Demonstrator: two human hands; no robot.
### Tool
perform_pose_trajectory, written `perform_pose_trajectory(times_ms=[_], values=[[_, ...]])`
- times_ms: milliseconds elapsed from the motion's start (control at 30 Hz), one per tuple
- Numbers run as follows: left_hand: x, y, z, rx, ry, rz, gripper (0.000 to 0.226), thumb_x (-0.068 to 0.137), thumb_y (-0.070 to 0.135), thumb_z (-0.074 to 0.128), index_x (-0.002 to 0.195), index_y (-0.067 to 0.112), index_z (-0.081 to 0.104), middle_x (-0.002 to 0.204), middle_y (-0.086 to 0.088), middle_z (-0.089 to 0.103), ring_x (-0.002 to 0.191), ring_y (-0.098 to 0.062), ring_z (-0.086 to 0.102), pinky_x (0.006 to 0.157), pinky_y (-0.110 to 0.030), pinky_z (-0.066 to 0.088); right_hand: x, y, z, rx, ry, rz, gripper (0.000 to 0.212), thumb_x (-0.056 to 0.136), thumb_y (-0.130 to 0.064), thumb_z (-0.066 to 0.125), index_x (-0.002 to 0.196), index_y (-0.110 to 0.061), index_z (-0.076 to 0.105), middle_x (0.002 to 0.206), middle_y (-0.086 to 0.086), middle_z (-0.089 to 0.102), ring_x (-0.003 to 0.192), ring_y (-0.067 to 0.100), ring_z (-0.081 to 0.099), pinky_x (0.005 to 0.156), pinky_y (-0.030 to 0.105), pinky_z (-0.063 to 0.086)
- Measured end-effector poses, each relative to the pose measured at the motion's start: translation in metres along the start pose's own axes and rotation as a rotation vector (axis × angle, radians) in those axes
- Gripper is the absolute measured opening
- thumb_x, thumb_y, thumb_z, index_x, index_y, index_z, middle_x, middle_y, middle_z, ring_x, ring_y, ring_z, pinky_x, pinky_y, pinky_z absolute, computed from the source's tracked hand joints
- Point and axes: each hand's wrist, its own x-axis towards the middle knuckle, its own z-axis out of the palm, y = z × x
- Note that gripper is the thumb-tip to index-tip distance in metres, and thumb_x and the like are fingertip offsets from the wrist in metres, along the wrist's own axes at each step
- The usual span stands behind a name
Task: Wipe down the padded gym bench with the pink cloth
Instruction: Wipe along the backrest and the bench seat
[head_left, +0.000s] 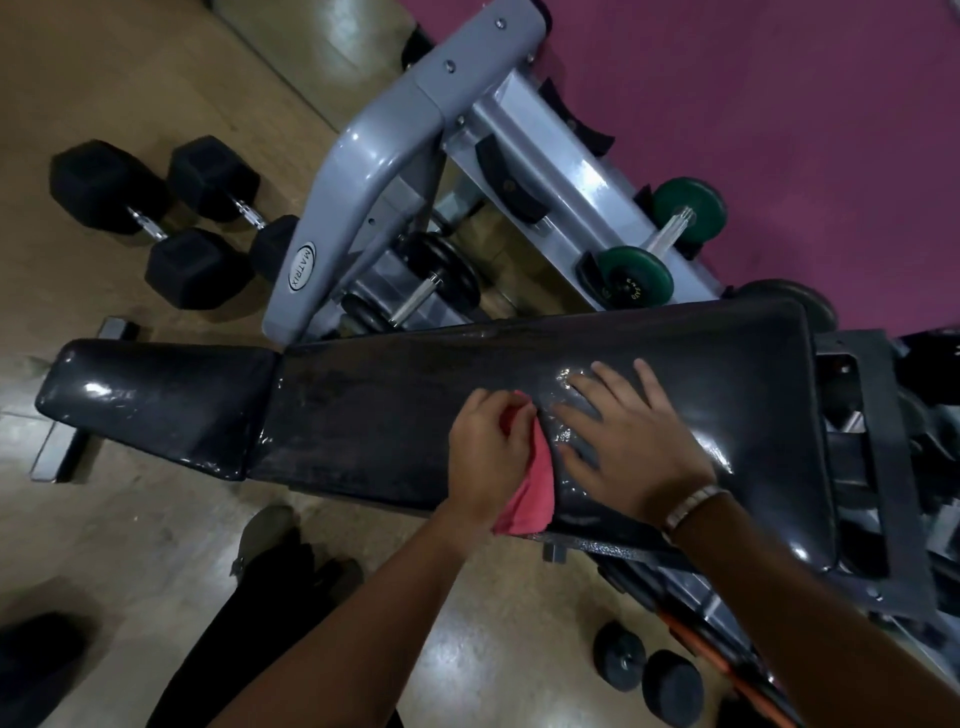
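Wiping underway: left hand (488, 452) grips the pink cloth (530, 493) by the bench's (389, 410) near edge; right hand (631, 447) lies flat, fingers (586, 389) spread. Next, likely a sweep toward the seat end.

A black padded bench (374, 410) is formed of a short pad and a long one. On the long pad a pink cloth (527, 493) is held down by the left grip (485, 452), which is curled round it. The right grip (631, 447) is laid flat just beside it, fingers spread.

Dim and murky, with overhead glare on the bench (395, 405) and floor (467, 639); bent at edges, slightly soft.
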Motion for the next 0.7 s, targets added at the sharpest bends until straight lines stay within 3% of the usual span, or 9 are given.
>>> perform_pose_trajectory(times_ms=[233, 367, 533, 633, 700], values=[[-0.045, -0.034, -0.02, -0.024, -0.007, -0.021, 0.007, 0.093, 0.012, 0.074, 0.099, 0.015, 0.077, 0.091, 0.004, 0.063, 0.085, -0.002, 0.063, 0.081, -0.014, 0.047, 0.0, -0.003, 0.004, -0.02, 0.048, -0.008, 0.05, 0.093, -0.049, 0.044, 0.129, -0.023, 0.067, 0.143, 0.012, 0.061, 0.139, 0.035, 0.052, 0.117, 0.067, 0.032], [-0.038, -0.048, -0.025, 0.053, 0.09, -0.164, 0.006, 0.094, 0.014, 0.073, 0.097, 0.013, 0.077, 0.091, 0.001, 0.064, 0.082, -0.012, 0.063, 0.081, -0.027, 0.05, 0.0, -0.004, 0.007, -0.024, 0.079, -0.011, 0.05, 0.093, -0.048, 0.046, 0.13, -0.022, 0.066, 0.143, 0.012, 0.061, 0.14, 0.036, 0.051, 0.118, 0.067, 0.031], [-0.048, -0.008, -0.009, -0.06, 0.011, -0.036, 0.007, 0.093, 0.011, 0.073, 0.097, 0.015, 0.076, 0.088, 0.003, 0.063, 0.082, -0.004, 0.062, 0.078, -0.015, 0.047, 0.0, -0.004, 0.008, -0.039, 0.106, -0.01, 0.05, 0.092, -0.048, 0.045, 0.128, -0.021, 0.066, 0.142, 0.012, 0.062, 0.137, 0.037, 0.053, 0.116, 0.068, 0.033], [-0.084, -0.03, -0.022, -0.057, -0.042, -0.005, 0.012, 0.093, 0.008, 0.074, 0.101, 0.015, 0.077, 0.093, 0.005, 0.064, 0.089, -0.002, 0.064, 0.082, -0.013, 0.047, 0.0, -0.005, 0.008, -0.042, 0.105, -0.011, 0.05, 0.093, -0.048, 0.044, 0.129, -0.022, 0.066, 0.143, 0.012, 0.061, 0.138, 0.037, 0.053, 0.116, 0.068, 0.032], [-0.088, -0.05, -0.032, -0.008, 0.008, -0.079, 0.013, 0.09, 0.006, 0.076, 0.096, 0.017, 0.077, 0.091, 0.006, 0.064, 0.088, 0.002, 0.062, 0.081, -0.011, 0.046, 0.0, -0.005, 0.009, -0.054, 0.106, -0.007, 0.05, 0.093, -0.048, 0.044, 0.13, -0.022, 0.066, 0.143, 0.012, 0.061, 0.138, 0.037, 0.053, 0.117, 0.068, 0.032]])
